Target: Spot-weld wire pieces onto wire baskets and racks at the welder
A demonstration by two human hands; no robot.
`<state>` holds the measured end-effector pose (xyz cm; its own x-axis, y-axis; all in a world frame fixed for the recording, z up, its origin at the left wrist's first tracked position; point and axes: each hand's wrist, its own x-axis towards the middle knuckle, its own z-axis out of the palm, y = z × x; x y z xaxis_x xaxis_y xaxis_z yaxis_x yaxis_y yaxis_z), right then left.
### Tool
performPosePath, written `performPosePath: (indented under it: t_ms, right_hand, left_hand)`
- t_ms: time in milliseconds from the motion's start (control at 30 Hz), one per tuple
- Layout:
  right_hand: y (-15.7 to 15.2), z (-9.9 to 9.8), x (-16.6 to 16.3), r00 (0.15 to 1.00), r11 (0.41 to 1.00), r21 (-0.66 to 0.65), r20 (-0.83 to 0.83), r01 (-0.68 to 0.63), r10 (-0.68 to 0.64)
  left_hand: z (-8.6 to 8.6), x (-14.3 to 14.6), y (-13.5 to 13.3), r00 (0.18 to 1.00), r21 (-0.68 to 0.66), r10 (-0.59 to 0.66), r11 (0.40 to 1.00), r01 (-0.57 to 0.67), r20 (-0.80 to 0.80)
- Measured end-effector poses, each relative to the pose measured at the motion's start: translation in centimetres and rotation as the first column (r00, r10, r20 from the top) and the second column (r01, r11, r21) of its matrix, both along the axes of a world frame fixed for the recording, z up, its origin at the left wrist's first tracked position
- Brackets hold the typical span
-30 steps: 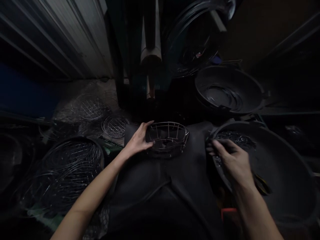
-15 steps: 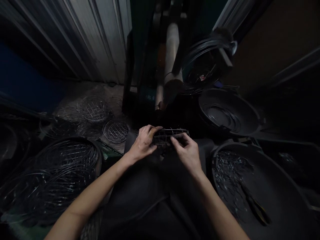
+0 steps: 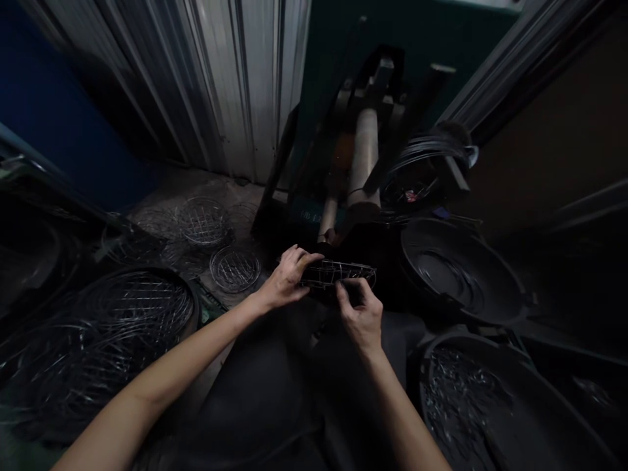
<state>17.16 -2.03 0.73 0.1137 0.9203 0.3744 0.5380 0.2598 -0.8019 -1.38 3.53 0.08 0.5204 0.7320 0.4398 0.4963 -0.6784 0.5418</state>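
Between my two hands, above my lap, is a small round wire rack point(image 3: 326, 273), seen nearly edge-on. My left hand point(image 3: 288, 278) grips its left side, thumb and fingers around the rim. With thumb and fingertips pinched together, my right hand point(image 3: 360, 307) is at the rack's near right edge. Whether a separate small piece of wire sits in that pinch is too dark to tell. Just beyond the rack stands a green machine point(image 3: 417, 33) with a thick metal cylinder point(image 3: 366, 150).
At left, a tub point(image 3: 195, 297) is heaped with round wire racks, and more wire racks point(image 3: 235, 268) lie on the floor. To the right are a basin point(image 3: 490, 294) with wire rings and a basin point(image 3: 549, 418) of short wire pieces. A wire coil point(image 3: 432, 147) hangs behind.
My view has tilted up and shifted left, so the surroundings sit lower and more to the right. Both hands still hold the rack, which now shows slightly more tilted.
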Motion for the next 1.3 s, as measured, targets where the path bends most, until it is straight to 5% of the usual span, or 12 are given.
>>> performPosePath:
  t_ms: [500,1300]
  right_hand:
    - [2.6,-1.2,-0.6,1.000,1.000,0.013,-0.019,-0.020,0.020]
    - [4.2,-1.7,-0.2,0.996,0.995,0.085,-0.066,-0.055,0.061]
  left_hand:
    - [-2.1,-0.2,2.1,0.996,0.155,0.079,0.984,-0.085,0.042]
    - [-2.2,0.3,3.9,0.997,0.209,0.071,0.975,-0.075,0.022]
